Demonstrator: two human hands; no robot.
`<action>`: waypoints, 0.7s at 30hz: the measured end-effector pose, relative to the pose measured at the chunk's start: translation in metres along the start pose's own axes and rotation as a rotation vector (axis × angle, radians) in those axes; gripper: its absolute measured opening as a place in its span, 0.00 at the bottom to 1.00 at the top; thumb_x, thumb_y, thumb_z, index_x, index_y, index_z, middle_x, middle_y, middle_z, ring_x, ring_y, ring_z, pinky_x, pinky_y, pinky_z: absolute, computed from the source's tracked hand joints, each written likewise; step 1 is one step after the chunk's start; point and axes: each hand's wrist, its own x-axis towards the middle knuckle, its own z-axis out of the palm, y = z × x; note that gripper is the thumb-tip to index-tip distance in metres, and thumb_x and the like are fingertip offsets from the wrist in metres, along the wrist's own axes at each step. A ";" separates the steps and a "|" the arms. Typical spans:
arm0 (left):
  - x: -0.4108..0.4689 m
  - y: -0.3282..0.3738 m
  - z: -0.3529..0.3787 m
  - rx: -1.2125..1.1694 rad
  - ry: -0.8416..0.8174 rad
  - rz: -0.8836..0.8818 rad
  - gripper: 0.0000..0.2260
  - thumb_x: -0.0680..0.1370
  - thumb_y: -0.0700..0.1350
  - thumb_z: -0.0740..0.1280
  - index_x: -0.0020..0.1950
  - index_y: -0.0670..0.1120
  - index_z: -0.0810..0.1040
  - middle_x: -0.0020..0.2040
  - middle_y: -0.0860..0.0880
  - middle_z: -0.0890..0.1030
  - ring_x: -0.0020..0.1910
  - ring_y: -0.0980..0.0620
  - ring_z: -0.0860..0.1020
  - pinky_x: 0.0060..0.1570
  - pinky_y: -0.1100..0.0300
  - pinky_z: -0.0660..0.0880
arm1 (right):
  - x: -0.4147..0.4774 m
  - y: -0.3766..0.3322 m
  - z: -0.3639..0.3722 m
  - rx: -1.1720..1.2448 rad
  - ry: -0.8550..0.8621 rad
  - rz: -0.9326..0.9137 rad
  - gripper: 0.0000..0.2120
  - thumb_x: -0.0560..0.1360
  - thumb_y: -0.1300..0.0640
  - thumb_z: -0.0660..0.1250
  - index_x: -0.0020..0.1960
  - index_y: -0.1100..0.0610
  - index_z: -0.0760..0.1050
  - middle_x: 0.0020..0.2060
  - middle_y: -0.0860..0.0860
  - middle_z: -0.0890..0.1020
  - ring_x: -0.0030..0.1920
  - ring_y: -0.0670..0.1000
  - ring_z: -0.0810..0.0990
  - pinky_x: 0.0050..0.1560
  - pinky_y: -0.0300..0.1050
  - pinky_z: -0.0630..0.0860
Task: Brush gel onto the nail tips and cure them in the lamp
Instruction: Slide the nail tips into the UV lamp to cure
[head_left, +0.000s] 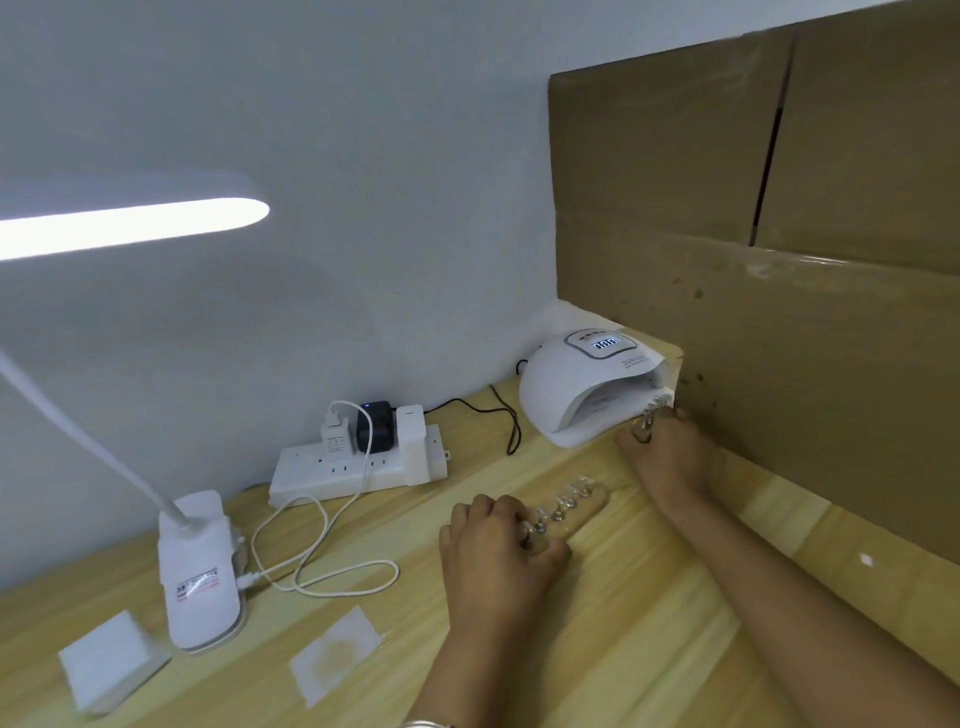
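1. Left hand (498, 551), nearest of all, has its fingers curled over the near end of the wooden strip (587, 501). The strip lies flat on the bench (649, 623), and clear nail tips (563, 501) on small metal stands run in a row beyond the knuckles.
2. Right hand (667, 454), farther out and to the right of the left one, pinches a single nail-tip stand (649, 415) at the mouth of the curing lamp (571, 384), whose display is lit.
3. Smearing is the main risk. The lamp opening is low, so a tip tilted on entry could brush the rim and drag its gel.
4. Crowding comes next. The cardboard wall (779, 312) stands just beside the right hand's outer side, and a knock there could tip the stand, leaving gel to pool and cure unevenly.
5. Left-hand fingers lie among the nearest stands, so a small shift could touch a coated tip or topple it.
6. Whether these tips carry gel is too small to tell.
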 end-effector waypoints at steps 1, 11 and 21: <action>0.000 0.000 0.000 -0.003 0.001 0.000 0.15 0.68 0.61 0.68 0.51 0.57 0.76 0.44 0.59 0.71 0.52 0.53 0.69 0.51 0.60 0.61 | 0.001 0.000 0.000 0.012 0.010 -0.001 0.13 0.76 0.51 0.66 0.49 0.62 0.77 0.48 0.60 0.81 0.47 0.62 0.80 0.44 0.49 0.73; 0.001 0.001 -0.003 -0.017 -0.007 -0.001 0.15 0.68 0.61 0.67 0.51 0.57 0.76 0.46 0.59 0.72 0.51 0.55 0.68 0.51 0.61 0.61 | 0.006 0.009 0.000 0.135 0.214 -0.063 0.14 0.76 0.54 0.70 0.47 0.67 0.76 0.47 0.64 0.78 0.48 0.64 0.77 0.40 0.52 0.68; -0.001 0.005 -0.005 0.019 -0.031 -0.019 0.16 0.70 0.62 0.65 0.54 0.58 0.75 0.49 0.60 0.73 0.55 0.56 0.68 0.56 0.62 0.62 | 0.022 0.008 0.009 -0.286 0.067 0.008 0.18 0.79 0.42 0.65 0.55 0.57 0.80 0.54 0.56 0.81 0.56 0.56 0.79 0.53 0.46 0.71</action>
